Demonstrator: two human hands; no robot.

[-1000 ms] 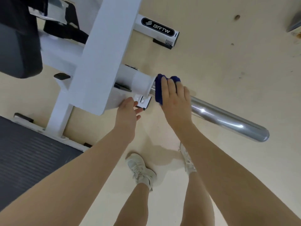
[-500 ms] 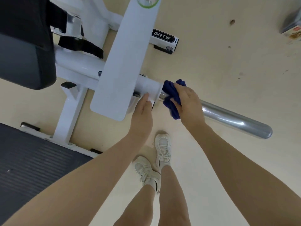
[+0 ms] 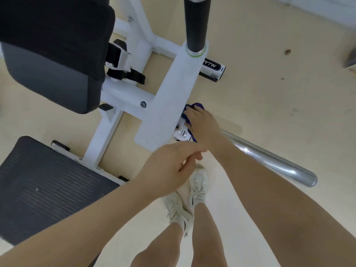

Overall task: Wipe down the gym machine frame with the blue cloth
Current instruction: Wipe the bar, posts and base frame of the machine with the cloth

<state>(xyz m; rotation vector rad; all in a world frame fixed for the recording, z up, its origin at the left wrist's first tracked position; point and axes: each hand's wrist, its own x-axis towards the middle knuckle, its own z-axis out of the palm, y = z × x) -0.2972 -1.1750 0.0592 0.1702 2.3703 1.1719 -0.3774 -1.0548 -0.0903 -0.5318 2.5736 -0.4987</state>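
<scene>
Right hand (image 3: 202,124) is down on the blue cloth (image 3: 189,117), fingers laid over it and curled around the wad, pressing it against the white frame (image 3: 163,112) just where the shiny steel bar (image 3: 269,158) comes out of the sloping white arm. Only the edges of the cloth show, a bit above the fingertips and a strip below the palm beside a small white bracket (image 3: 181,134); the rest is hidden under the hand.

Left hand (image 3: 169,168) hangs in the air below the frame's lower corner, touching nothing, fingers loosely curled and relaxed with the thumb toward the right forearm. It holds nothing.

The steel bar runs off to the lower right, above the pale floor (image 3: 269,74). A black-gripped post (image 3: 195,24) rises from the top of the white arm, ringed in green at its base. On the left sits a dark padded seat (image 3: 50,54), and below it a black ribbed footplate (image 3: 42,185). A white crossbar with a bolt (image 3: 143,104) joins the frame under the seat. Two pale sneakers (image 3: 198,184) stand close together on the floor, right beneath the hands.
</scene>
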